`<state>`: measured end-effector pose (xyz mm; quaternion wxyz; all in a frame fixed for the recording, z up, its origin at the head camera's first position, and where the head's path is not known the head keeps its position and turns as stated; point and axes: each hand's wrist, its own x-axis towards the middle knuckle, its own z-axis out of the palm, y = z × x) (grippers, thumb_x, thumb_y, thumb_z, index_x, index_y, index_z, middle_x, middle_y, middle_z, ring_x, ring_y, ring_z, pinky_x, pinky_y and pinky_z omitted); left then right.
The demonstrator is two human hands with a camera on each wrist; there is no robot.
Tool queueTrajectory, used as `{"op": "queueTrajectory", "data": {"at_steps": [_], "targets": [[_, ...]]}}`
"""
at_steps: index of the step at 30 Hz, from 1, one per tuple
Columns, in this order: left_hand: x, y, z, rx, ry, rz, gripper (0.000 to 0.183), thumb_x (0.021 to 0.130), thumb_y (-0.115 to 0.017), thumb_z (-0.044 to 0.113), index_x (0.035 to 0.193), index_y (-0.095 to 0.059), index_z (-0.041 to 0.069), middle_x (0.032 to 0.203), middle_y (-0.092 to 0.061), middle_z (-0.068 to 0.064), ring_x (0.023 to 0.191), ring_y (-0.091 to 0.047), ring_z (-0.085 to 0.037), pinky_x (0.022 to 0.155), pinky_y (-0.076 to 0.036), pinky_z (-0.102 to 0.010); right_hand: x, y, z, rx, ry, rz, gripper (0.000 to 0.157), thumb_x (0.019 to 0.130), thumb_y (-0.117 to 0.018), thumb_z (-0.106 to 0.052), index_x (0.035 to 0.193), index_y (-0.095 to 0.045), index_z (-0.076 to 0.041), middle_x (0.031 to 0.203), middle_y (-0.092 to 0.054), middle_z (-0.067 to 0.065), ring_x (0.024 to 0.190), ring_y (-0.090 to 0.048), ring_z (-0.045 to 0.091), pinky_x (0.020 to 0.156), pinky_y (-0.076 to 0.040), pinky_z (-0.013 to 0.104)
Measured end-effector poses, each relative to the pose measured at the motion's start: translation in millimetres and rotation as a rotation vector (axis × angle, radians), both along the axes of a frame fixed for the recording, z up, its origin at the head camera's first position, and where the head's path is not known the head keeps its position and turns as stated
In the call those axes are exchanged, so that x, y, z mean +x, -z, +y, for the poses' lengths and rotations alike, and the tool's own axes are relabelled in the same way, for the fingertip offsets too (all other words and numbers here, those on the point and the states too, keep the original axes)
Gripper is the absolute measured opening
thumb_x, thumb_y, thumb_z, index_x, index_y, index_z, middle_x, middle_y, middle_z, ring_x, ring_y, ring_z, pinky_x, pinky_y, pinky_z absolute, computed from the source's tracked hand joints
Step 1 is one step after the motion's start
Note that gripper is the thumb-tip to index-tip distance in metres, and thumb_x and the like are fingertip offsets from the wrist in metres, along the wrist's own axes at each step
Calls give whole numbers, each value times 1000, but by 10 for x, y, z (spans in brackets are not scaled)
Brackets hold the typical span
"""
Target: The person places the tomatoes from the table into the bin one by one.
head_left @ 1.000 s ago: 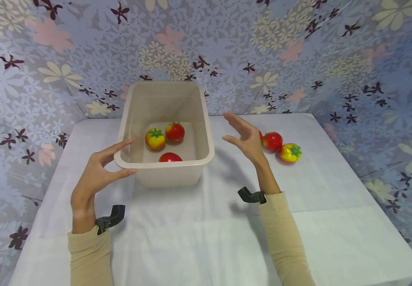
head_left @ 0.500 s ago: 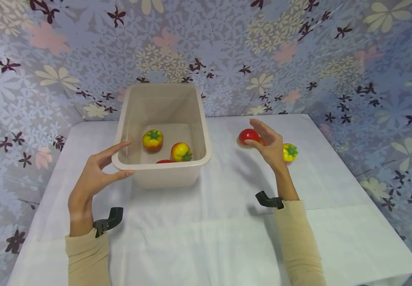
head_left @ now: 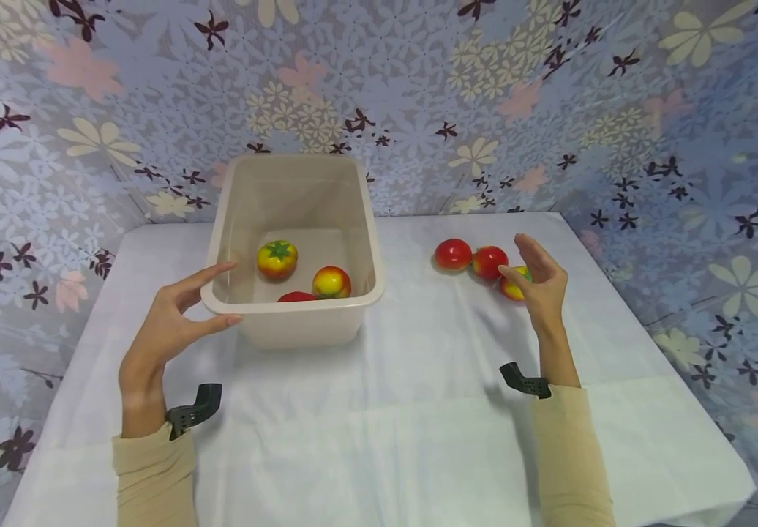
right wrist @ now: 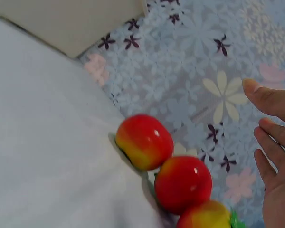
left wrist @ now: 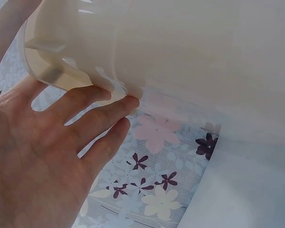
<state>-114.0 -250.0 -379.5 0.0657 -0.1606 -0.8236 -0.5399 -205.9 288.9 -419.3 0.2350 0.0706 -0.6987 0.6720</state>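
At the near-left corner of a beige plastic bin, my left hand grips the rim, its thumb against the front outside. In the left wrist view, several fingers lie along the bin's outer wall. Inside are a yellow-and-red tomato with a green calyx, another tomato near the front right, and a red one partly hidden by the front rim. My right hand, fingers spread apart from the thumb, hovers by a yellow tomato and partly covers it. Nothing is in its grasp.
Two red tomatoes, one at the left and one in the middle, lie in a row with the yellow one on the white-covered table. A flowered cloth wall rises behind the table.
My right hand has moved from beside the bin rightward past the red tomatoes to the yellow one. Inside the bin, one tomato has rolled toward the front right. My left hand keeps its grip.
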Motion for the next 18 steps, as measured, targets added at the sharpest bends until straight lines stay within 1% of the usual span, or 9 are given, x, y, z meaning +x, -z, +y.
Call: {"op": "queueTrajectory", "data": {"at_steps": [3, 5, 7, 8, 9, 11, 14, 17, 18], "targets": [[-4, 4, 8, -4, -10, -15, 74, 74, -81, 0, 141, -54, 15, 151, -43, -16, 134, -40, -5, 110, -35, -59, 31, 45, 92, -15, 27, 8, 57, 78, -73, 12, 132, -58, 4, 136, -59, 17, 130, -53, 20, 113, -37, 26], [-5, 8, 9, 8, -6, -15, 73, 74, -81, -1, 141, -54, 14, 151, -43, -17, 135, -40, -7, 107, -31, -69, 50, 67, 147, -23, 47, 12, 57, 77, -73, 13, 131, -58, 5, 135, -60, 16, 129, -54, 20, 113, -37, 27], [-3, 5, 12, 10, -1, -9, 74, 74, -81, -1, 141, -54, 14, 151, -43, -17, 135, -40, -7, 107, -31, -69, 60, 98, 203, -33, 68, 21, 57, 76, -72, 16, 130, -58, 6, 132, -62, 13, 128, -55, 21, 113, -37, 25], [-2, 3, 14, 6, 1, -3, 74, 74, -81, -1, 141, -53, 14, 151, -43, -17, 135, -40, -7, 108, -32, -67, 65, 115, 228, -37, 79, 17, 58, 76, -72, 17, 131, -58, 5, 133, -62, 12, 129, -54, 21, 114, -36, 26], [-1, 3, 15, 3, 2, 2, 75, 74, -82, -1, 141, -53, 14, 150, -43, -17, 134, -41, -6, 110, -34, -62, 69, 134, 253, -24, 96, 7, 59, 76, -72, 17, 132, -57, 4, 134, -61, 11, 131, -53, 21, 115, -35, 26], [2, 0, 16, -5, 1, 13, 75, 74, -82, -1, 141, -53, 14, 150, -44, -16, 133, -41, -3, 111, -39, -46, 73, 176, 300, -5, 127, -28, 63, 76, -72, 16, 135, -55, 2, 138, -58, 9, 135, -48, 20, 116, -31, 25], [9, -2, 13, -19, -2, 20, 75, 74, -82, -1, 142, -53, 14, 150, -45, -14, 132, -41, -1, 106, -41, -25, 79, 240, 355, 30, 165, -82, 70, 76, -72, 16, 140, -50, 0, 147, -49, 11, 142, -39, 19, 119, -26, 23], [11, -9, 10, -23, -3, 14, 75, 75, -81, -1, 142, -52, 13, 150, -44, -15, 133, -42, -5, 107, -41, -28, 98, 292, 387, 35, 177, -112, 75, 75, -71, 18, 143, -45, 1, 152, -42, 15, 145, -33, 20, 120, -23, 23], [9, -11, 10, -20, -2, 8, 75, 75, -81, -1, 142, -52, 13, 151, -44, -15, 134, -42, -8, 109, -41, -36, 111, 303, 391, 34, 179, -119, 76, 75, -71, 18, 144, -44, 2, 153, -41, 16, 145, -33, 21, 120, -23, 23]]}}
